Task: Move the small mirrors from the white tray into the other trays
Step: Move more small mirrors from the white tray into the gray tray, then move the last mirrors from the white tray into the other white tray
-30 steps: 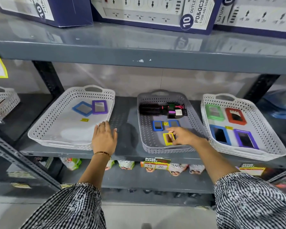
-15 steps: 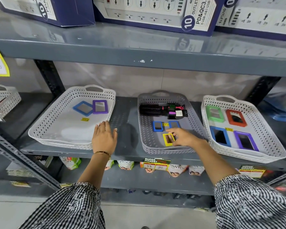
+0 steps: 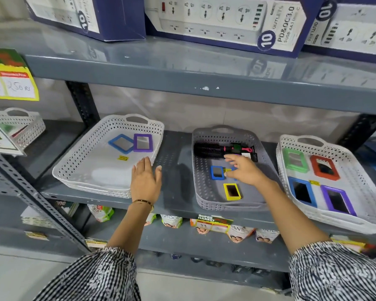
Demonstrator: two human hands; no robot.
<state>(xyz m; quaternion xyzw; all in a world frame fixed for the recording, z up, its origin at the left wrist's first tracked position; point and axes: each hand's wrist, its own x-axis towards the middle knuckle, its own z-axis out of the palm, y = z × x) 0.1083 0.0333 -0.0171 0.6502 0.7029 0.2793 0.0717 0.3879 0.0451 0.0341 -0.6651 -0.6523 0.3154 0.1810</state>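
Striped black-and-white sleeves sit nearest to us, one on each forearm. We note the left hand lying flat, fingers spread and holding nothing, on the near right corner of the left white tray where it meets the grey shelf. In the grey tray, the yellow-framed mirror lies free near the front wall. Just beyond it, the right hand hovers with fingers loosely spread, gripping nothing, over a blue-framed mirror (a second blue frame is mostly hidden beneath the palm). A black hairbrush lies across the far end of that tray. On the right, another white tray holds four mirrors: blue, purple, green and red. Farther back in the left tray, a blue mirror and a purple mirror rest touching. Boxed power strips stand on the shelf above.
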